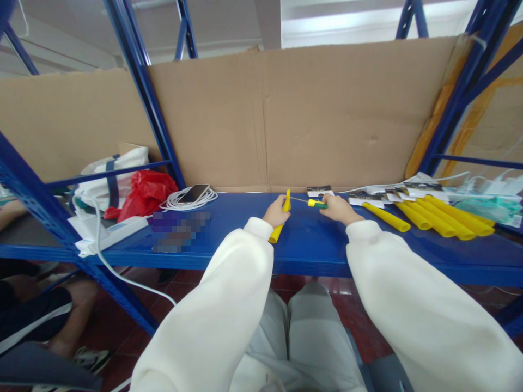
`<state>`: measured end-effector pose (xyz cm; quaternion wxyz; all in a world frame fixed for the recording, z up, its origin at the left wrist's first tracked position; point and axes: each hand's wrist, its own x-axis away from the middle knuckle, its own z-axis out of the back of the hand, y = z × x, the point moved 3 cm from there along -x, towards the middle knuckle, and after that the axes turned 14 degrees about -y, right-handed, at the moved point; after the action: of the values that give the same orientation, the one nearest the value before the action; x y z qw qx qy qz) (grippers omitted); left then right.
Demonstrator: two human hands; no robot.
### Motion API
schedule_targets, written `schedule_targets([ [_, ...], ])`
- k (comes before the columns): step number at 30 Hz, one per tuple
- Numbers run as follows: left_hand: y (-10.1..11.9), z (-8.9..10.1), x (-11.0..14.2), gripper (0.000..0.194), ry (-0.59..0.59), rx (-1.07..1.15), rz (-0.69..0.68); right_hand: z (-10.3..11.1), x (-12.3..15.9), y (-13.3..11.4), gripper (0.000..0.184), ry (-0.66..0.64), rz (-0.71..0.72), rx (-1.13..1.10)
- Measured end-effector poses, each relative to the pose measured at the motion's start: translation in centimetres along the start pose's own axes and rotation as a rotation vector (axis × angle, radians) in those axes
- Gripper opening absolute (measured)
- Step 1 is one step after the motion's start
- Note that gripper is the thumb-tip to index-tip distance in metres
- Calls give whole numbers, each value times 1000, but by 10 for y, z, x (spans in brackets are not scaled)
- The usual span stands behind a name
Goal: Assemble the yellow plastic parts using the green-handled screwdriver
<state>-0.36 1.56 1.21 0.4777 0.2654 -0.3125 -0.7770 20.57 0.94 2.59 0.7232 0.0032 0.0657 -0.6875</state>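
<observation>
My left hand (276,212) is wrapped round a yellow tube (281,223), which sticks out above and below the fist and stands slightly tilted over the blue shelf (229,239). My right hand (338,208) grips a small screwdriver with a green and yellow handle (316,203). Its thin shaft points left toward the top of the tube. Both hands hover just above the shelf, close together. White sleeves cover both arms.
Several more yellow tubes (433,216) lie to the right, with small dark packets (368,197) behind them. On the left are a phone (194,193) on a coiled white cable, a red bag (145,191) and a white power strip (110,233). Another person's legs show at the lower left.
</observation>
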Motion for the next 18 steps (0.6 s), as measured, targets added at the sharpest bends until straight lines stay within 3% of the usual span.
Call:
schedule_targets([
  [13,2,1,2,57,-16,3,14,1,1,-1,35,3,-9,-11],
  [18,2,1,3,57,-24,20,29,1,0,0,29,35,10,-37],
])
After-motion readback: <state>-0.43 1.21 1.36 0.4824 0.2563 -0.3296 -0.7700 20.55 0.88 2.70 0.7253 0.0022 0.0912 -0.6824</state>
